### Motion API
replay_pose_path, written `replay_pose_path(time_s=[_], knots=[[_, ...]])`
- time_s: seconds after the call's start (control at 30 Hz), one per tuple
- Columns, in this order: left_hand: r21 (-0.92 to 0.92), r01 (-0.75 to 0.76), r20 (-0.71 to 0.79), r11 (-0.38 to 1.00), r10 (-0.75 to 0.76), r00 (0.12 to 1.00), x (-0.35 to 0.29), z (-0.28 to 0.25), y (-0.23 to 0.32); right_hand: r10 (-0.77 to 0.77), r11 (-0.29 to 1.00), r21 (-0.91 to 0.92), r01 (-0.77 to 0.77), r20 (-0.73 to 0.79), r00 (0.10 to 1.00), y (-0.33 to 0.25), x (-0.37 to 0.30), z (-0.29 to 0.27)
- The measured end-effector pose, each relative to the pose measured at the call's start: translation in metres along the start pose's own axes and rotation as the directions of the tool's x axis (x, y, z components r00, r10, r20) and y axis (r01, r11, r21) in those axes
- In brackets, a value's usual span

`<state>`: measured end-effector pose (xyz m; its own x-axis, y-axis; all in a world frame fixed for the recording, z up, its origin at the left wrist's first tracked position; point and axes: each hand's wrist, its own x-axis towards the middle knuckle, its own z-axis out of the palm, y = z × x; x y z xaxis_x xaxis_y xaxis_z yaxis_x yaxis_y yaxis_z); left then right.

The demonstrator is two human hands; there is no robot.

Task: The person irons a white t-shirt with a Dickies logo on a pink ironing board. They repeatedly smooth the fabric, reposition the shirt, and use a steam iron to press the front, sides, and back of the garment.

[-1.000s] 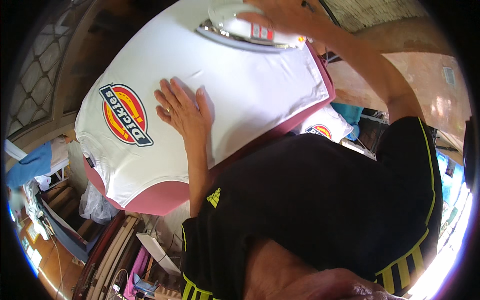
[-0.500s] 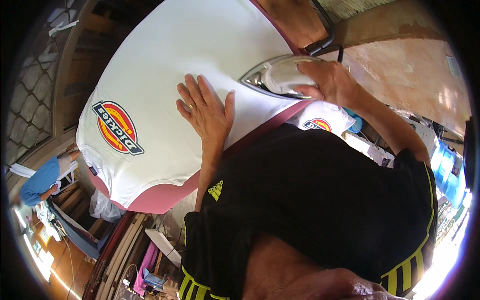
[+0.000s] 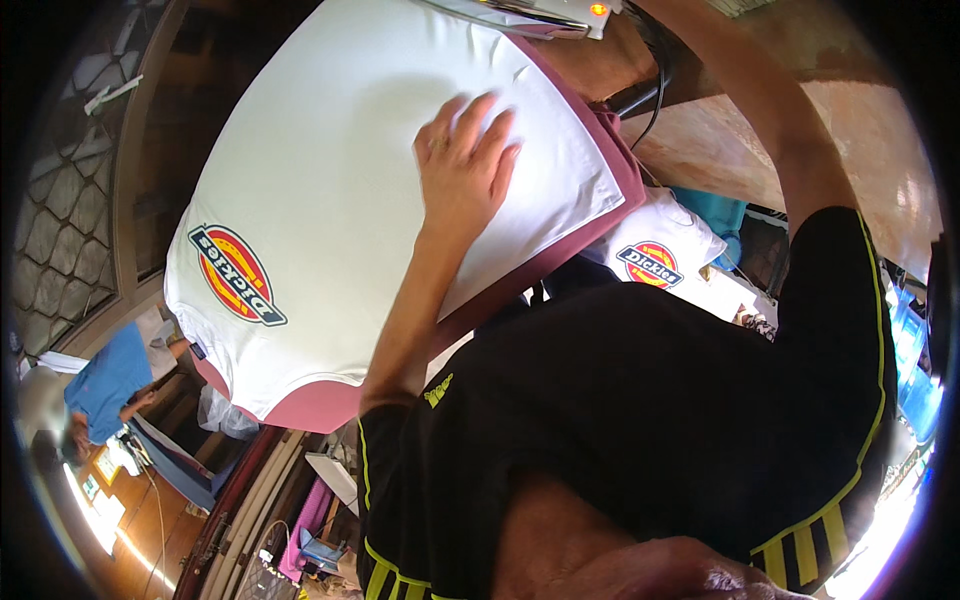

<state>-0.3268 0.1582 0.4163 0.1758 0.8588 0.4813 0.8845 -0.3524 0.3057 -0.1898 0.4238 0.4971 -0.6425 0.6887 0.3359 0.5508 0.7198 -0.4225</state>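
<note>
Over the shirt (image 3: 330,200) (white), left fingers (image 3: 473,125) are spread.

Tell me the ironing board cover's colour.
The cover is dusky maroon-pink, showing best in the head view, beside the white shirt.

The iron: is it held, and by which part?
Can't tell for the iron: the right grip is out of view. The left grip holds nothing.

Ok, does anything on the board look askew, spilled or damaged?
I see nothing spilled or damaged. Small creases stand out on the white shirt spread over the board, near the iron, because most of the shirt lies smooth.
</note>
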Motion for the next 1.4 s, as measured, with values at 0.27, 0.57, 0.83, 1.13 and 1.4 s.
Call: replay_pose_path(time_s=[0.27,0.57,0.83,1.13,1.4], knots=[[0.051,-0.194,0.092,0.980,0.189,0.978,0.076,0.047,-0.020,-0.497,0.472,-0.833,0.287,0.017,0.868,0.080,-0.095,-0.020],[-0.082,-0.171,0.155,0.982,0.182,0.971,0.089,0.024,-0.023,0.109,0.986,-0.091,-0.142,-0.298,0.948,0.033,-0.116,-0.028],[-0.115,-0.175,-0.046,0.978,0.171,0.984,0.076,0.013,-0.025,0.127,0.820,0.560,-0.121,0.028,0.992,-0.034,-0.118,0.025],[-0.409,-0.037,-0.130,0.912,-0.019,0.991,0.092,-0.033,-0.021,0.040,0.713,0.630,-0.308,0.402,0.915,-0.037,-0.150,0.089],[-0.195,0.024,-0.214,0.980,-0.066,0.975,0.028,0.001,-0.037,0.167,0.692,0.513,-0.507,0.570,0.804,0.008,-0.231,0.076]])
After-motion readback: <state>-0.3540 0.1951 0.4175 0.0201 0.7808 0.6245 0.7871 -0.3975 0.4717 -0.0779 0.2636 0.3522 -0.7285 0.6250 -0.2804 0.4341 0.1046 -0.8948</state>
